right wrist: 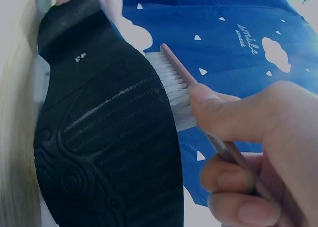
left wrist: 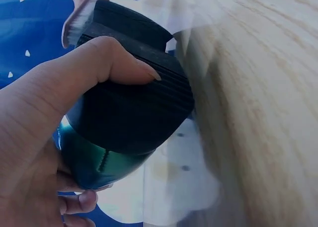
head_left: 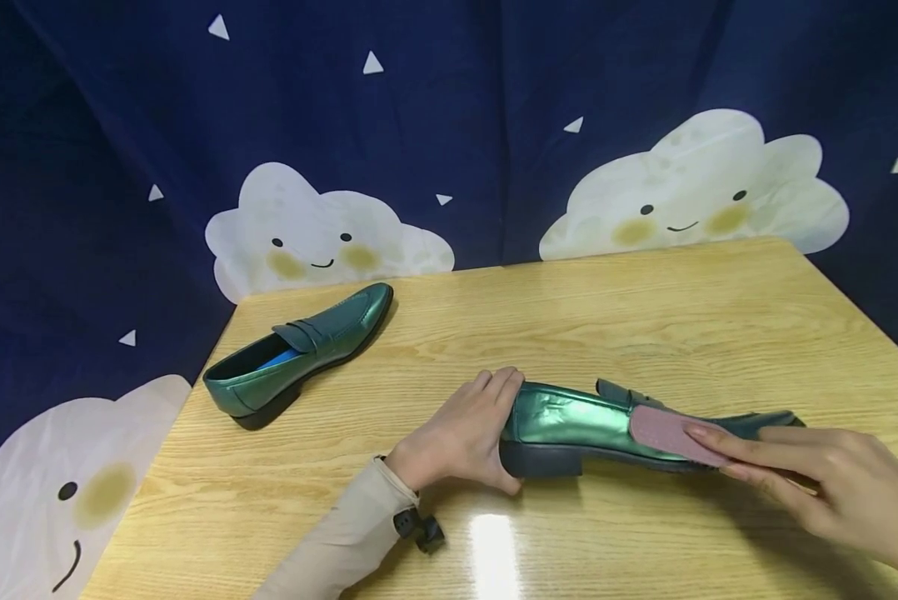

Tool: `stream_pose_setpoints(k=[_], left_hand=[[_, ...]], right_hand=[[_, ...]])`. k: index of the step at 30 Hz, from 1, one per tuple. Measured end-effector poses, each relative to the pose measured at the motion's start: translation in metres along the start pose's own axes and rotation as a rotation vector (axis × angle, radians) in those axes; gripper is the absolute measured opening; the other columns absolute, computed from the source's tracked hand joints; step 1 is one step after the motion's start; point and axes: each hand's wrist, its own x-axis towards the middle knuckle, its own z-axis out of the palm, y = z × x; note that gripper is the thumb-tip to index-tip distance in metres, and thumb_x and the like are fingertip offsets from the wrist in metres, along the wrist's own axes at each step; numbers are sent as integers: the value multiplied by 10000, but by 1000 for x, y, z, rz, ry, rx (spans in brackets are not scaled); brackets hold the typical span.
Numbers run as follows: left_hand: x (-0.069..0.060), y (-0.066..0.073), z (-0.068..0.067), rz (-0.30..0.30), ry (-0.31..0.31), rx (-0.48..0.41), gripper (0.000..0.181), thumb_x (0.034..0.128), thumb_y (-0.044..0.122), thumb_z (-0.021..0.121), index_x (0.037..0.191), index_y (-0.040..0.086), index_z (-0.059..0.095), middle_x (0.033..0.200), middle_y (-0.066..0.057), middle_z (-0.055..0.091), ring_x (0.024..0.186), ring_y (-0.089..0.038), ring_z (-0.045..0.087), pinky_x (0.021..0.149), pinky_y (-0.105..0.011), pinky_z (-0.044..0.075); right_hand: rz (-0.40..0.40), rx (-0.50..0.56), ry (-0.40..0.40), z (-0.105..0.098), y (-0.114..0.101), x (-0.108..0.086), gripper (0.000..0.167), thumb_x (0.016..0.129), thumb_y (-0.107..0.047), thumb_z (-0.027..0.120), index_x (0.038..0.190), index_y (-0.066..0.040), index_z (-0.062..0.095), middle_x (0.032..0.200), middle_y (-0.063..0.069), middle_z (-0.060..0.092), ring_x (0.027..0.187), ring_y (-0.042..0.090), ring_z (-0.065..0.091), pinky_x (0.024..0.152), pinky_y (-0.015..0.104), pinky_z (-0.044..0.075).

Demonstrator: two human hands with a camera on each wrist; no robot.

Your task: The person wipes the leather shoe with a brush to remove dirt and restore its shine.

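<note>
A shiny green loafer (head_left: pixel 569 417) is held just above the wooden table, its side facing me. My left hand (head_left: pixel 467 433) grips it by the heel, with the thumb on the black sole (left wrist: pixel 134 103) and the fingers around the back. In my right hand (head_left: pixel 846 483) is a pink brush (head_left: pixel 670 432), pinched between thumb and fingers. Its white bristles (right wrist: pixel 171 85) touch the side of the loafer near the sole's edge in the right wrist view. The matching green loafer (head_left: pixel 306 354) stands upright at the table's left, apart from both hands.
The light wooden table (head_left: pixel 539 325) reaches back to a dark blue curtain (head_left: pixel 486 100) printed with smiling clouds and white triangles. A small black device (head_left: pixel 419 529) is strapped at my left wrist.
</note>
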Motion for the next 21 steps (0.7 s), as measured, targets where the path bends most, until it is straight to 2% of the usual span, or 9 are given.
stream_pose_setpoints(k=[3,6,11,13,16,19,21], left_hand=[[-1,-1,-2,4,16,15,1256,538,618,824,1466,-20,268,1485,-153,343,1237,-271,437,1019,-369,399],[-2,-2,-4,4,23,14,1256,526,604,836,1463,-14,273,1482,-152,347,1224,-284,459,1013,-384,407],[-2,-3,-4,2,29,-7,1250,519,584,846,1460,-9,277,1469,-142,359,1195,-280,485,993,-389,425],[-3,-3,-4,1,28,-14,1250,514,576,853,1457,-11,281,1464,-140,361,1185,-276,492,981,-391,435],[-4,-5,-5,-6,23,-14,1259,509,571,864,1460,-10,277,1470,-142,353,1193,-275,497,973,-398,441],[-5,-7,-6,-8,18,-19,1261,510,562,870,1462,-9,272,1474,-143,346,1200,-278,503,967,-409,447],[-6,-8,-6,-10,17,-28,1262,510,556,873,1462,-11,269,1475,-145,344,1197,-280,508,965,-411,449]], right_hand=[[-63,-9,11,2,-4,3,376,956,-482,505,1217,-281,687,677,-281,281,554,-111,226,490,73,207],[-102,-27,11,2,-6,3,397,973,-505,455,1211,-290,690,676,-272,252,550,-111,193,483,62,179],[-35,-63,16,0,-6,2,399,959,-532,460,1207,-316,687,681,-263,252,545,-103,200,479,83,193],[-10,-70,10,1,-7,2,378,943,-522,505,1218,-328,677,687,-264,264,550,-101,213,485,91,204],[-31,-29,-14,2,-9,2,358,892,-427,647,1232,-317,671,692,-270,265,553,-107,222,492,78,208],[-50,3,-44,4,-11,2,461,794,-308,768,1244,-304,666,690,-276,256,550,-113,225,491,66,206],[-28,-11,-48,5,-10,3,447,780,-299,780,1216,-295,684,694,-271,266,555,-110,230,491,79,215]])
